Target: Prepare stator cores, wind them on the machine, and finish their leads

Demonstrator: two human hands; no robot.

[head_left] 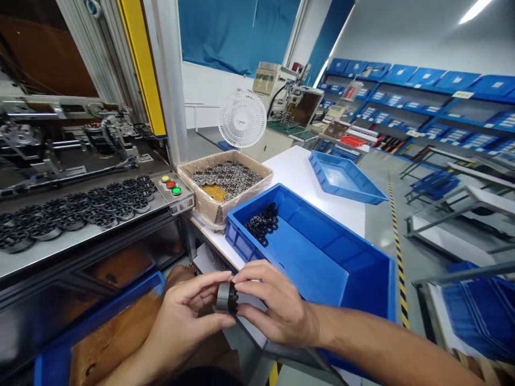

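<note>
Between my two hands, above the front edge of the white table, is a motor stator core (223, 298), a short grey cylinder with a black toothed plastic end. My left hand (187, 308) is closed around the grey side, thumb below and fingers above. From the right, my right hand (277, 305) pinches the black end with its fingertips. Just beyond my hands stands a deep blue bin (314, 252), with a heap of black plastic pieces (263, 222) in its far left corner. A lined cardboard box (219, 212) of grey cores (237, 179) sits behind it.
On the left, rows of black-and-silver cores (104, 201) line a machine bench beside yellow, red and green buttons (171, 185). A white fan (242, 119) stands behind the box. A shallow blue tray (346, 179) lies further back. Below left is another blue bin (156, 279) with a brown liner.
</note>
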